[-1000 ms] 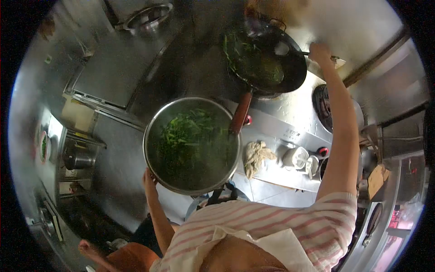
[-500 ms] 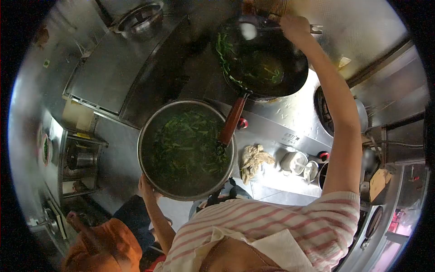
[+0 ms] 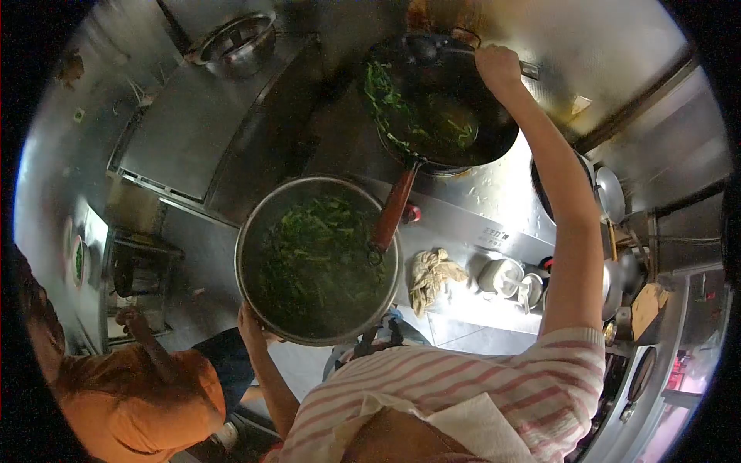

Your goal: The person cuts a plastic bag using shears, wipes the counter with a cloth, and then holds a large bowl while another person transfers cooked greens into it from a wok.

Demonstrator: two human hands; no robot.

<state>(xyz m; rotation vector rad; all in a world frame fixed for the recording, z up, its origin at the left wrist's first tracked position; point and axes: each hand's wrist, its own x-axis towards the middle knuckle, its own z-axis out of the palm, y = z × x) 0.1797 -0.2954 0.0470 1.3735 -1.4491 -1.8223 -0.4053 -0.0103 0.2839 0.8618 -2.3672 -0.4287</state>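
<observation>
My left hand (image 3: pixel 251 328) grips the lower left rim of a large metal pot (image 3: pixel 316 340). Dark liquid and chopped leafy greens (image 3: pixel 312 243) fill the pot, under a haze that looks like steam. Above and to the right, a dark wok (image 3: pixel 492 116) rests on the stove, its wooden handle (image 3: pixel 397 204) reaching over the pot's right edge. Greens (image 3: pixel 380 92) cling along the wok's left side, with a few pieces in its bottom. At the wok's far edge, my right hand (image 3: pixel 499 69) is closed around a ladle's handle; the ladle's bowl (image 3: pixel 422 49) lies inside the wok.
A cloth (image 3: pixel 434 278) and white containers (image 3: pixel 502 276) sit on the steel counter right of the pot. A metal bowl (image 3: pixel 241 42) stands at the upper left. On my left is a person in an orange top (image 3: pixel 143 397), near a shelf with a plate (image 3: pixel 79 261).
The ladle's bowl has turned, and its bright spot is gone. More greens show on the wok's left side. The person in orange has moved left and further into view.
</observation>
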